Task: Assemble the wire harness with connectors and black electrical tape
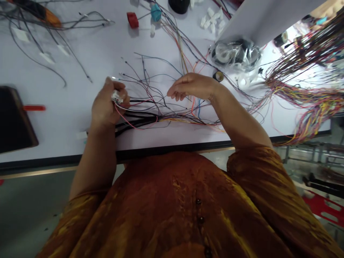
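My left hand (pixel 106 105) is closed around a small white plastic connector (pixel 116 96), with thin wires running out of it to the right. A loose bundle of black, red, white and coloured wires (pixel 150 114) fans across the white table (pixel 80 71) between my hands. My right hand (pixel 192 87) hovers over the wires with its fingers curled downward and pinched; what they hold, if anything, is too thin to make out.
A thick mass of coloured wires (pixel 309 86) lies at the right. A clear bag of parts (pixel 235 53), white connectors (pixel 212 19), a red piece (pixel 132 19), a teal piece (pixel 156 12) and a black object (pixel 14 118) sit around the table.
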Available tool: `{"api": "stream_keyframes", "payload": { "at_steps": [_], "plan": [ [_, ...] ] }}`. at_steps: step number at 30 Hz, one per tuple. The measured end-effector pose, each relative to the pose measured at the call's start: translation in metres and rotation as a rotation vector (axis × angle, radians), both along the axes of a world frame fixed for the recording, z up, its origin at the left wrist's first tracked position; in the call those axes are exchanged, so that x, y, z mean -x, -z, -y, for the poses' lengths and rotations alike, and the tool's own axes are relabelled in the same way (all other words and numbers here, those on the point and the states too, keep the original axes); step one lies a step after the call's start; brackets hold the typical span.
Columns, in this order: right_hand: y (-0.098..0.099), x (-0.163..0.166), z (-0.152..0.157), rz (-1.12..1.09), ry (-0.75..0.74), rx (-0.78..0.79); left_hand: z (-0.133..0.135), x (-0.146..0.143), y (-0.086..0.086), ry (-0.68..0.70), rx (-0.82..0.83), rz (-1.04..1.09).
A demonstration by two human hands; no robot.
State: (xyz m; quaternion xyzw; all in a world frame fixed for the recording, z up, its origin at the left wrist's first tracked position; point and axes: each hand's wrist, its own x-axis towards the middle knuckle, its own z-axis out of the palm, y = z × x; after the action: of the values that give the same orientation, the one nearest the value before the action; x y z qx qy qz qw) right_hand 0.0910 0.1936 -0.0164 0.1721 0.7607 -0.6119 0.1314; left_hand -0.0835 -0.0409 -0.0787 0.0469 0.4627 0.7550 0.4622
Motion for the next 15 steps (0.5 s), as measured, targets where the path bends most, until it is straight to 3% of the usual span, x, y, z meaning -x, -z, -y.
{"api": "stream_keyframes", "payload": {
  "at_steps": [3,7,10,13,15],
  "plan": [
    [0.002,0.000,0.003,0.014,-0.054,-0.114,0.000,0.000,0.002,-0.005,0.006,-0.031],
    [0.018,-0.012,0.018,-0.096,-0.159,-0.497,0.000,0.001,0.006,0.010,-0.018,-0.035],
    [0.018,-0.020,0.034,-0.148,-0.174,-0.682,0.000,0.002,0.009,0.009,-0.039,-0.030],
    [0.003,-0.018,0.045,-0.285,-0.129,-0.703,0.001,0.002,0.011,-0.001,-0.040,-0.052],
    [-0.009,-0.011,0.047,-0.348,-0.113,-0.598,0.001,0.002,0.012,0.006,-0.051,-0.065]
  ]
}}
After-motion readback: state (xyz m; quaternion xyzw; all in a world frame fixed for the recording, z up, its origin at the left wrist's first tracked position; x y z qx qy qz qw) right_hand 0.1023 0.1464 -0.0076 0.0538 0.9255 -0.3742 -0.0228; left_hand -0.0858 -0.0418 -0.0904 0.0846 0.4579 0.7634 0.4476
